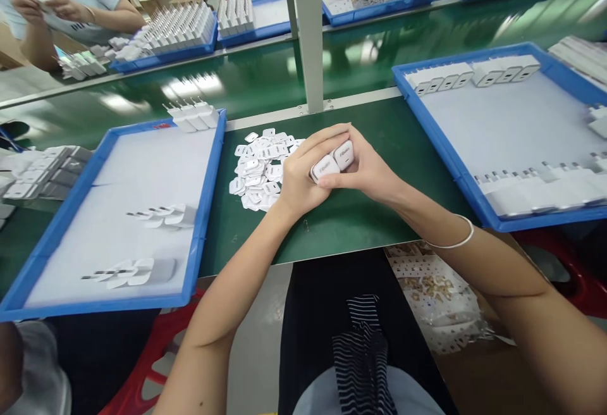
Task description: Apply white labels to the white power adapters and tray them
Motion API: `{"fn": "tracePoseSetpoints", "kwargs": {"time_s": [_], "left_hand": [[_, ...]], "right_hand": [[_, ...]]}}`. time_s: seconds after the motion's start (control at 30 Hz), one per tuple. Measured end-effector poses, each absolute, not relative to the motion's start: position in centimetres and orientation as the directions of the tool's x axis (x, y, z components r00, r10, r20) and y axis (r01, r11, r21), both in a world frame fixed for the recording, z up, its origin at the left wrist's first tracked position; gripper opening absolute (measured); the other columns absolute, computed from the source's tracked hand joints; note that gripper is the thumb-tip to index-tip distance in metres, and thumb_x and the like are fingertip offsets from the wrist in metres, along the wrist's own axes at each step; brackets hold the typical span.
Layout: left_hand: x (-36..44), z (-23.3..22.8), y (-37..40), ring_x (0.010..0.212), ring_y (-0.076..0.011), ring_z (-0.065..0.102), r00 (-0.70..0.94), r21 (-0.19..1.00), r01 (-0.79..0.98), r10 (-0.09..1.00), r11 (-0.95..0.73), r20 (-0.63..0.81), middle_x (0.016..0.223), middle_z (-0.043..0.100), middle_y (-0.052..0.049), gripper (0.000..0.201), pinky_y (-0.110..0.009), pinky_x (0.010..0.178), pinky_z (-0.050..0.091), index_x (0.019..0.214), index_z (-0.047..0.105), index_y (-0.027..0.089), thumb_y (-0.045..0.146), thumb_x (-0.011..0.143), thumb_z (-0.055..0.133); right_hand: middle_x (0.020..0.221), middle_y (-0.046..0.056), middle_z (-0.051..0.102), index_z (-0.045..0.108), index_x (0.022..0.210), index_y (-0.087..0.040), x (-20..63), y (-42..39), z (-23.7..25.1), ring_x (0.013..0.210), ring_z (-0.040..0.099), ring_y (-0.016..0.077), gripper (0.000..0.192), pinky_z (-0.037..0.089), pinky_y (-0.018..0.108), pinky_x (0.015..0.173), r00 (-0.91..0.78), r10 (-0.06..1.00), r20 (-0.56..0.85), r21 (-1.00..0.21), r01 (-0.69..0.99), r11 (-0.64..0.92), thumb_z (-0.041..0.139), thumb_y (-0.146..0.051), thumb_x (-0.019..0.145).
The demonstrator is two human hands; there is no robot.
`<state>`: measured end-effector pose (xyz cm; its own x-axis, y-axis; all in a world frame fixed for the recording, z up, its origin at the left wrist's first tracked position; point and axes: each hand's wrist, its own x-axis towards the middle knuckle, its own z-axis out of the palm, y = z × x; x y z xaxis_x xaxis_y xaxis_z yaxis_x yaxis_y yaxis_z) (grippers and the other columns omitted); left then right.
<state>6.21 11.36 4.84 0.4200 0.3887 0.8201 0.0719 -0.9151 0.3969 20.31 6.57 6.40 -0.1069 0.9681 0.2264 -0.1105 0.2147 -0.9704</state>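
Observation:
Two white plug chargers (pixel 325 168) sit side by side between my hands above the green table, their printed end faces turned toward me. My left hand (pixel 300 171) wraps round them from the left, its fingers reaching over the far side. From the right, my right hand (pixel 372 165) closes on the same chargers, its thumb pressed near the lower edge of the left one. Whether more chargers are hidden behind my fingers I cannot tell. Just left of my left hand lies a loose pile of small white end caps (pixel 258 171), partly covered by that hand.
A blue-rimmed tray (pixel 215 174) at left holds a few groups of chargers with pins. Another blue tray (pixel 441 149) at right carries rows of chargers. A white post (pixel 310 42) rises behind my hands. Across the bench, a person (pixel 90 4) works beside more filled trays.

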Motion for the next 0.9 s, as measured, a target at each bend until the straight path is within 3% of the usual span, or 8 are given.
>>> {"fn": "tracePoseSetpoints", "kwargs": {"time_s": [0.23, 0.5, 0.57, 0.63, 0.7, 0.77, 0.83, 0.9], "left_hand": [[6.0, 5.2, 11.6, 0.118, -0.0238, 0.069, 0.404, 0.490, 0.037, 0.462, -0.871, 0.790, 0.127, 0.072, -0.009, 0.029, -0.041, 0.101, 0.058, 0.115, 0.071, 0.020, 0.036, 0.091, 0.068], [5.8, 5.0, 11.4, 0.120, -0.0228, 0.067, 0.490, 0.453, 0.055, 0.420, -0.890, 0.764, 0.132, 0.069, -0.013, 0.028, -0.042, 0.103, 0.056, 0.119, 0.069, 0.019, 0.025, 0.091, 0.065], [5.1, 6.6, 11.6, 0.118, -0.0229, 0.068, 0.579, 0.442, 0.085, 0.405, -0.893, 0.707, 0.130, 0.070, -0.013, 0.029, -0.039, 0.100, 0.057, 0.117, 0.070, 0.017, 0.022, 0.089, 0.065], [3.7, 9.3, 12.1, 0.114, -0.0242, 0.070, 0.717, 0.421, 0.194, 0.421, -0.886, 0.556, 0.122, 0.074, -0.012, 0.028, -0.038, 0.095, 0.059, 0.112, 0.072, 0.017, 0.022, 0.085, 0.068], [1.5, 12.3, 13.4, 0.110, -0.0274, 0.071, 0.798, 0.294, 0.463, 0.538, -0.836, 0.273, 0.113, 0.077, -0.010, 0.024, -0.039, 0.092, 0.058, 0.103, 0.075, 0.019, 0.020, 0.081, 0.068], [-1.0, 14.7, 15.3, 0.103, -0.0297, 0.072, 0.587, -0.013, 0.808, 0.807, -0.589, -0.062, 0.098, 0.078, -0.011, 0.014, -0.041, 0.091, 0.057, 0.087, 0.076, 0.018, 0.014, 0.076, 0.068], [-3.1, 15.9, 17.0, 0.097, -0.0381, 0.072, 0.409, -0.130, 0.897, 0.905, -0.423, -0.117, 0.087, 0.075, -0.018, 0.004, -0.050, 0.087, 0.057, 0.076, 0.073, 0.011, 0.011, 0.072, 0.072], [-4.6, 16.1, 17.9, 0.098, -0.0351, 0.071, 0.305, -0.169, 0.932, 0.946, -0.320, -0.107, 0.092, 0.073, -0.017, 0.013, -0.050, 0.087, 0.057, 0.086, 0.072, 0.009, 0.019, 0.079, 0.075]], "right_hand": [[0.102, 0.002, 0.060, 0.052, 0.105, -0.025, 20.3, 7.0, 5.8, 0.100, 0.061, 0.0241, 0.061, 0.056, 0.040, 0.085, -0.112, 0.974, 0.199, -0.963, -0.208, 0.173, 0.092, -0.043, 0.063], [0.096, 0.001, 0.063, 0.056, 0.104, -0.027, 20.3, 6.8, 5.5, 0.093, 0.067, 0.0231, 0.039, 0.062, 0.036, 0.068, -0.129, 0.986, 0.109, -0.931, -0.360, 0.056, 0.081, -0.040, 0.077], [0.100, 0.001, 0.063, 0.053, 0.110, -0.029, 20.6, 6.9, 5.2, 0.092, 0.069, 0.0242, 0.044, 0.064, 0.041, 0.068, -0.179, 0.978, 0.111, -0.930, -0.365, 0.038, 0.080, -0.043, 0.077], [0.120, 0.003, 0.058, 0.044, 0.124, -0.034, 21.0, 7.1, 5.3, 0.093, 0.071, 0.0244, 0.060, 0.066, 0.047, 0.071, -0.226, 0.968, 0.110, -0.939, -0.342, 0.027, 0.079, -0.048, 0.077], [0.142, 0.005, 0.044, 0.035, 0.133, -0.039, 21.6, 7.3, 5.9, 0.097, 0.071, 0.0231, 0.075, 0.066, 0.048, 0.076, -0.161, 0.976, 0.146, -0.952, -0.291, 0.094, 0.081, -0.050, 0.074], [0.149, 0.006, 0.035, 0.035, 0.134, -0.039, 22.0, 7.5, 6.6, 0.100, 0.071, 0.0224, 0.079, 0.066, 0.044, 0.079, -0.027, 0.974, 0.224, -0.948, -0.236, 0.212, 0.083, -0.048, 0.072], [0.145, 0.007, 0.040, 0.044, 0.128, -0.034, 22.3, 7.7, 7.4, 0.101, 0.071, 0.0230, 0.068, 0.067, 0.041, 0.078, 0.046, 0.954, 0.296, -0.931, -0.209, 0.299, 0.082, -0.047, 0.073], [0.137, 0.006, 0.047, 0.053, 0.118, -0.029, 22.5, 7.4, 7.8, 0.102, 0.071, 0.0241, 0.053, 0.067, 0.038, 0.075, 0.069, 0.937, 0.343, -0.914, -0.204, 0.350, 0.079, -0.048, 0.076]]}}
